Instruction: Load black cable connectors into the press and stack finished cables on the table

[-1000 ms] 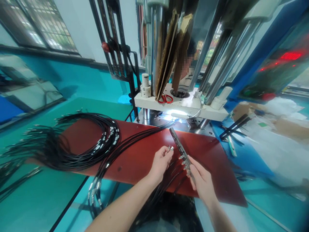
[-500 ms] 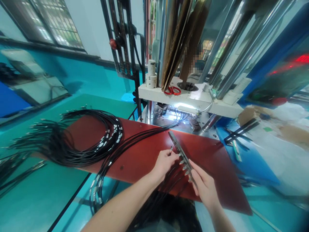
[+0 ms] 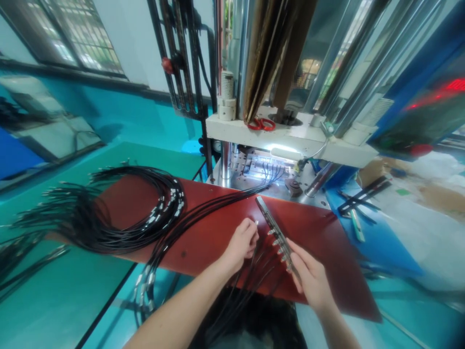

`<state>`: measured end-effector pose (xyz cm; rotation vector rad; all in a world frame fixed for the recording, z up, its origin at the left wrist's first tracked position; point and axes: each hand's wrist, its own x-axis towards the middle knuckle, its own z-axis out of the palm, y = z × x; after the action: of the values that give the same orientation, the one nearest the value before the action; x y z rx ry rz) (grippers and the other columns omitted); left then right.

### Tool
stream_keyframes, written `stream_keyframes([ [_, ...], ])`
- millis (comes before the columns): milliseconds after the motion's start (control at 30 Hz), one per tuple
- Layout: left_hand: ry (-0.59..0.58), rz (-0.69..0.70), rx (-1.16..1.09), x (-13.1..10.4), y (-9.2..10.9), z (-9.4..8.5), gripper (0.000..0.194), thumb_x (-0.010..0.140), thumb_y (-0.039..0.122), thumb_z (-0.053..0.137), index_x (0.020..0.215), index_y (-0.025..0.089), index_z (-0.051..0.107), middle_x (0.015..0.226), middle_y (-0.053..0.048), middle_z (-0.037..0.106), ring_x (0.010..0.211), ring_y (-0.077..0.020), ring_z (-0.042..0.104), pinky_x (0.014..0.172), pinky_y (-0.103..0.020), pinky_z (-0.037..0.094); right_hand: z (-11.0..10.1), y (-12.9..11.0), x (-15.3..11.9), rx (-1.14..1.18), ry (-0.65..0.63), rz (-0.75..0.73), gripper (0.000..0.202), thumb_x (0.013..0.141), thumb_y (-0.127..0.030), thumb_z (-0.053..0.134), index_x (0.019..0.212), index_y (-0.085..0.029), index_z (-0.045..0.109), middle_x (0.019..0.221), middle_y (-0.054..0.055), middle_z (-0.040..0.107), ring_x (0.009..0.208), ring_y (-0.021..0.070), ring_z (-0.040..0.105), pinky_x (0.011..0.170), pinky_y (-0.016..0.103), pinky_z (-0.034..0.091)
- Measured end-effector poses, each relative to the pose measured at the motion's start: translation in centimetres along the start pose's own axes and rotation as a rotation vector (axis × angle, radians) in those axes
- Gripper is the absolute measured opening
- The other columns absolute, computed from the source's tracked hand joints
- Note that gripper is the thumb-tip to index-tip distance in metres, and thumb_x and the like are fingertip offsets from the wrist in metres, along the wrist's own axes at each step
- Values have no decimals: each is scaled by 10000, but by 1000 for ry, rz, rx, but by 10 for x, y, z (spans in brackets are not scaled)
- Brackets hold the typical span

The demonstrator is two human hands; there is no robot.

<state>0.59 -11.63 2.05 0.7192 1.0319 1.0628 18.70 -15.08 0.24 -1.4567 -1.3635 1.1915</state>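
My right hand (image 3: 311,277) grips the lower end of a narrow metal bar (image 3: 273,224), which slants up and to the left above the reddish-brown board (image 3: 214,237). Along the bar's left side sit several small metal cable ends, and thin black cables (image 3: 254,277) hang from them toward my lap. To the left of the bar, apart from it, my left hand (image 3: 241,245) is closed in a pinch. A small pale tip sticks out by its fingers, apparently a cable end; the fingers hide most of it.
Coiled black cables (image 3: 119,237) with pale fittings lie on the left. More cables run into the lit bed (image 3: 263,167) of a press, under its white plate (image 3: 247,133). Red-handled scissors (image 3: 260,124) rest on that plate. Tools (image 3: 358,225) lie on a blue surface at right.
My left hand has moved left, away from the bar, and its fingers have curled in. The right hand and bar have barely moved. The white press plate has risen a little with the scissors.
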Motion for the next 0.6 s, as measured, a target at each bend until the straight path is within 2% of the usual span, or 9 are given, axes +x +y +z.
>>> stream_keyframes([
  [100,9,30,135,3,-4,0,307,740,426,513,634,192,345,490,94,294,368,-26,191,359,-157,87,-1,2,0,-7,-33,-11,555,782,-514,516,1183,-132,554,454,-23,527,307,75,366,317,198,307],
  [233,44,107,223,7,-8,2,311,731,414,522,603,178,364,469,91,300,380,-27,229,381,-162,130,-1,3,-1,-30,-59,-28,531,799,-492,506,1185,-131,555,382,-58,441,306,82,375,332,200,333],
  [333,41,73,228,7,-3,1,305,725,403,525,595,180,361,448,97,299,365,-24,195,382,-171,121,-1,4,-1,-63,-62,-38,535,807,-491,488,1197,-130,550,370,-64,408,303,88,372,333,210,357],
  [467,15,10,182,4,4,-1,257,706,334,519,587,188,344,423,107,276,346,-24,163,373,-172,102,-3,8,2,-161,-114,-131,498,814,-481,475,1185,-164,573,356,-59,399,295,84,341,343,219,400],
  [600,-4,-2,127,5,2,0,259,690,335,528,585,190,340,411,112,262,339,-22,163,367,-168,102,-3,12,4,-183,-135,-164,455,822,-454,477,1184,-196,576,352,-60,402,304,81,337,387,223,440],
])
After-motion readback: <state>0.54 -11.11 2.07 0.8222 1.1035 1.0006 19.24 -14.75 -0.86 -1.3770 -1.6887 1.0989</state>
